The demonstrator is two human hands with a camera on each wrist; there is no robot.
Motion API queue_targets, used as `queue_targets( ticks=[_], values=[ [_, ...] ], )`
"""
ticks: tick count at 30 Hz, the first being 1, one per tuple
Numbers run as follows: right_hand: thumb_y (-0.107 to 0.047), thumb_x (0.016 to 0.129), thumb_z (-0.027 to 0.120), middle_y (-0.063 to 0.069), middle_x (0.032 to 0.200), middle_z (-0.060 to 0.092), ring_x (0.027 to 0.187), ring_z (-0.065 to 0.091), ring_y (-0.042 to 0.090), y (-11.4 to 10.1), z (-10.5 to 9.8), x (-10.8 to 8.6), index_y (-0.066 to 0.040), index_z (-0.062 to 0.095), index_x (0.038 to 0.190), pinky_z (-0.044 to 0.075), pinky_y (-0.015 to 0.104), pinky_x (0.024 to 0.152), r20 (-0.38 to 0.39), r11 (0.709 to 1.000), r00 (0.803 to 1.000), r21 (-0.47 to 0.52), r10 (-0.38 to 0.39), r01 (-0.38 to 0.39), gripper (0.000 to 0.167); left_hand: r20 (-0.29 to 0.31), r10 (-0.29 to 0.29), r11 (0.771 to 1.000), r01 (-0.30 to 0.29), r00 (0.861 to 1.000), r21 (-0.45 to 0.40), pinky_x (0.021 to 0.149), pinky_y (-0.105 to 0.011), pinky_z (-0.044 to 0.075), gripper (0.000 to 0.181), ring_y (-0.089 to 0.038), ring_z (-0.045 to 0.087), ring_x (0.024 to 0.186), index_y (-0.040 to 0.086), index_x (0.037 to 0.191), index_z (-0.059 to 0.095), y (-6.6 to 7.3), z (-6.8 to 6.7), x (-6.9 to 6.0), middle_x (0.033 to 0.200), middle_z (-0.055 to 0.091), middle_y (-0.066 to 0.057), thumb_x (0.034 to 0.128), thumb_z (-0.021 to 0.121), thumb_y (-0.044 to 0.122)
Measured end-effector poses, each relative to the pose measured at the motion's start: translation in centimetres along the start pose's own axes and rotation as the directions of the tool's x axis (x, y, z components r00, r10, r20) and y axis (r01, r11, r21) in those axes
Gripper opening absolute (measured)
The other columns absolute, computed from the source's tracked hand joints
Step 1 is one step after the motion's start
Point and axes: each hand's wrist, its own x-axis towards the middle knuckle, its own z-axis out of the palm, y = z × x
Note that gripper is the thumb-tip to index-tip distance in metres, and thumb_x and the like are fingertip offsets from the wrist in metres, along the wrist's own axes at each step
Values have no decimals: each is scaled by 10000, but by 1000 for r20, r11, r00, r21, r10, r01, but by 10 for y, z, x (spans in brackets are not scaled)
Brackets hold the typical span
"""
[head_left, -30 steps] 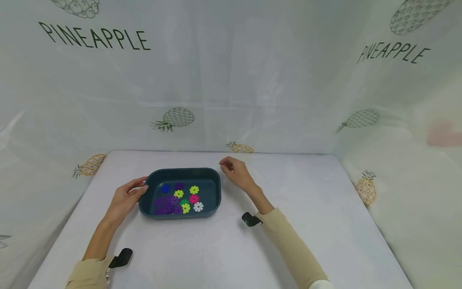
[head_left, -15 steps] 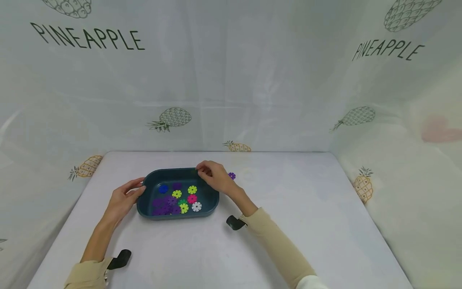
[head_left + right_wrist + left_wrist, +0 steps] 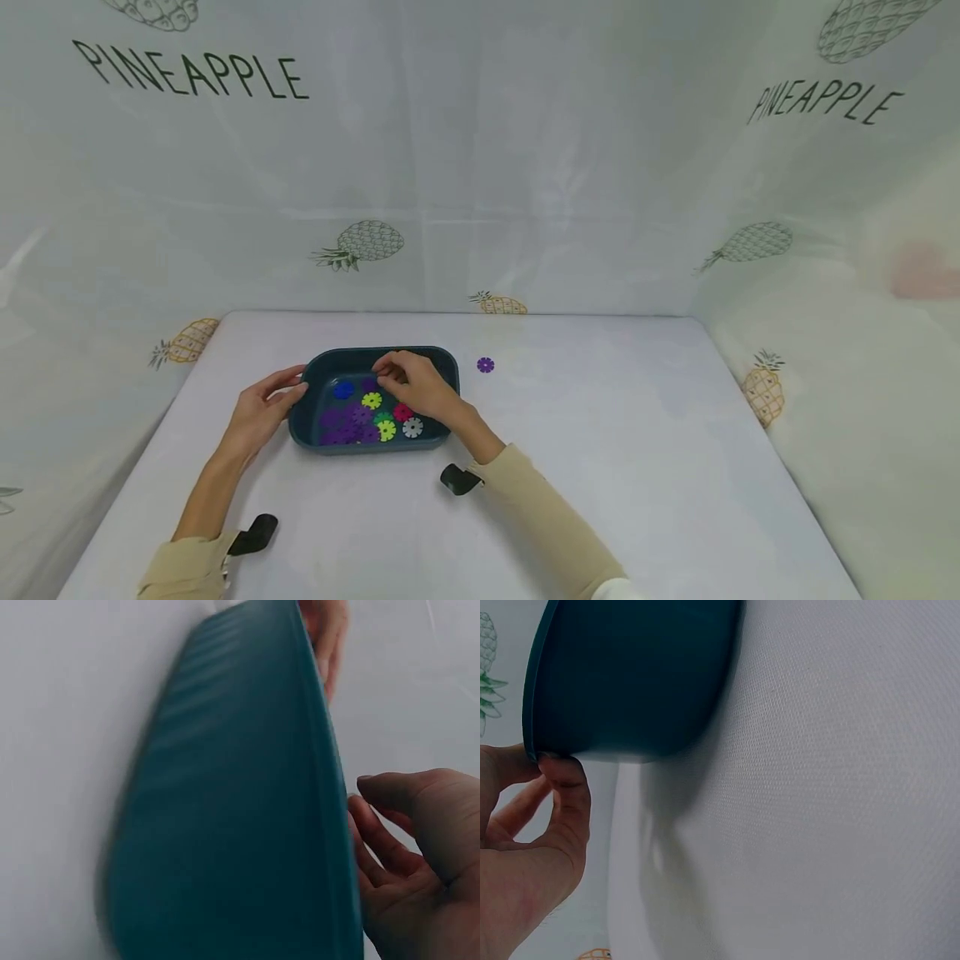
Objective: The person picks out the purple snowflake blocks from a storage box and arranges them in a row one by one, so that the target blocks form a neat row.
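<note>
A dark teal tray stands on the table, holding several small notched plastic discs: purple discs bunched at the left, a blue disc, yellow-green discs, a pink-red one and a white one. My left hand pinches the tray's left rim between thumb and fingers, as the left wrist view confirms with the tray wall. Over the tray's inside hovers my right hand, fingers loosely bent. Between its thumb and fingertips no disc shows; the tray wall partly hides them.
One purple disc lies alone on the white table, right of the tray. Behind the table's back edge hangs a pale cloth printed with pineapples. Black wrist cameras jut from both sleeves.
My right hand has moved left, from beyond the tray's right end to above its middle. A purple disc now shows on the table where that hand was. The left hand keeps its hold.
</note>
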Motion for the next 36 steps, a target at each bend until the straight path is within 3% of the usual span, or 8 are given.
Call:
queue_targets(
  ticks=[6, 16, 25, 36],
  values=[
    [-15, 1008, 643, 141, 1120, 674, 953, 641, 143, 2, 13, 1, 62, 661, 1208, 503, 143, 831, 44, 1000, 999, -7, -11, 11, 214, 6, -1, 1000, 1, 1000, 18, 794, -141, 536, 568, 70, 609, 951, -8, 1524, 450, 1, 3, 4, 1403, 495, -240, 1063, 599, 290],
    [-60, 989, 687, 107, 1133, 704, 958, 633, 63, 4, 29, -2, 3, 681, 1215, 489, 120, 846, 208, 999, 977, -28, 47, -43, 235, -1, -20, 1000, 20, 1000, 10, 786, -129, 528, 581, 106, 589, 951, -12, 1527, 443, 2, 4, 3, 1403, 489, -237, 1060, 603, 296],
    [-127, 1002, 690, 87, 1199, 647, 1057, 607, 151, 6, 37, -1, -33, 682, 1279, 449, 125, 898, 258, 976, 965, -216, 45, 12, 292, -5, -21, 1000, 21, 1000, 16, 784, -133, 532, 582, 99, 597, 953, -17, 1524, 443, 1, 2, 1, 1404, 491, -232, 1061, 601, 298],
    [-146, 988, 713, 31, 1125, 645, 954, 546, 64, 9, 40, 1, -56, 712, 1242, 441, 112, 849, 271, 960, 960, -280, 63, 16, 269, -7, -21, 1000, 21, 1000, 0, 787, -141, 534, 586, 88, 604, 962, -20, 1526, 437, -1, 2, 1, 1398, 489, -221, 1061, 602, 295]
  ],
)
